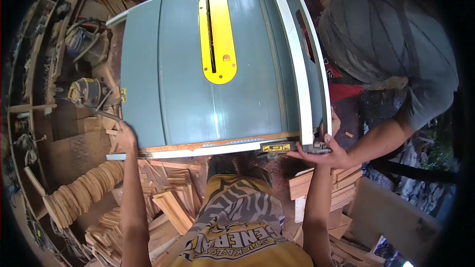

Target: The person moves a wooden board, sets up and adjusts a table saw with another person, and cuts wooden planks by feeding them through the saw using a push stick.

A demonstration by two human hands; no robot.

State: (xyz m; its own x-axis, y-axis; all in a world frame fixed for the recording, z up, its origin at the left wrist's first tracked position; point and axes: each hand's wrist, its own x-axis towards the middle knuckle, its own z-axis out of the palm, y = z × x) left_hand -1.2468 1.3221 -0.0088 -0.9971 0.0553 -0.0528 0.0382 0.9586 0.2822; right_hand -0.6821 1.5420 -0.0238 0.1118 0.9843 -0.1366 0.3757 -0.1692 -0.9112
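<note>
at the table saw's (188, 99) near corners, supporting with left hand (127, 138) and right hand (335, 121), likely for balance; fingers too hidden to tell how closed.

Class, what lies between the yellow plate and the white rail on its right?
Grey tabletop with a groove; no object shows there in the head view.

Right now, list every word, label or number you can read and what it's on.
"GENERAL": on the shirt.
"STICKAZO…": also on the shirt, in smaller letters; its ending is unclear.
Too small or blurred to read: the long yellow label on the front rail, the small yellow label at the saw table's left edge.
</note>
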